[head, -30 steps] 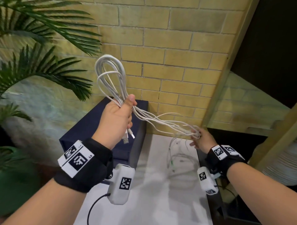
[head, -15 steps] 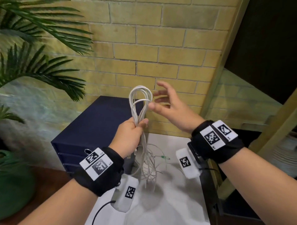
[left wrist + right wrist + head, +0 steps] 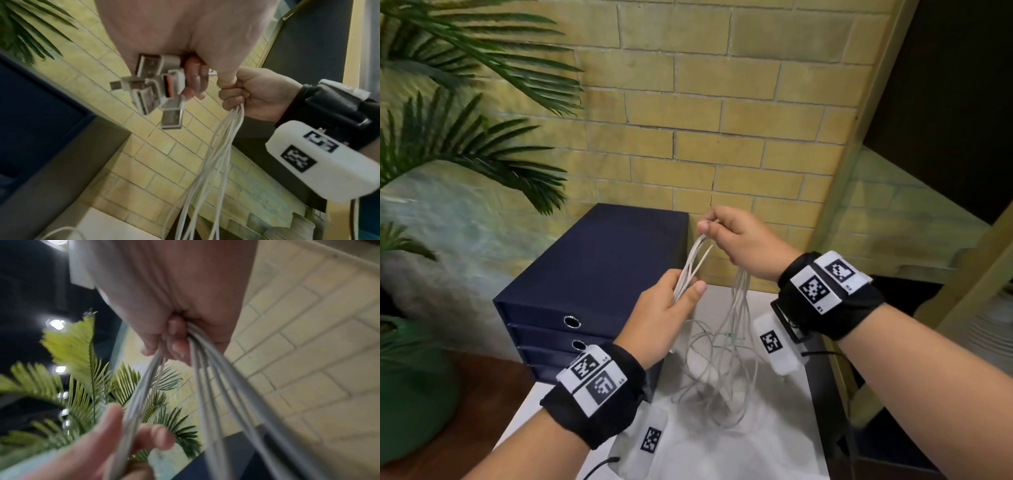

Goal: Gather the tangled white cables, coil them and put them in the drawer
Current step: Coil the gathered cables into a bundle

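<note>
A bundle of thin white cables [image 3: 693, 265] runs between both hands above the white table [image 3: 774, 448]. My left hand [image 3: 671, 305] grips the lower part, and several USB plugs [image 3: 156, 86] stick out under its palm. My right hand [image 3: 726, 233] pinches the top of the loop, up and to the right of the left hand. From the right hand's fingers [image 3: 174, 340] the strands [image 3: 207, 394] hang down in long loops [image 3: 732, 349] onto the table. The dark blue drawer unit [image 3: 599, 270] stands just left of the hands, its drawers closed.
A yellow brick wall [image 3: 722, 120] rises behind the table. Palm fronds [image 3: 465, 102] reach in from the upper left, with a green pot [image 3: 410, 387] at lower left. A wooden frame [image 3: 859, 137] and dark shelving stand to the right.
The right hand, which was open beside the loop, has closed on its top. Both hands sit a little lower and more strands trail onto the table.
</note>
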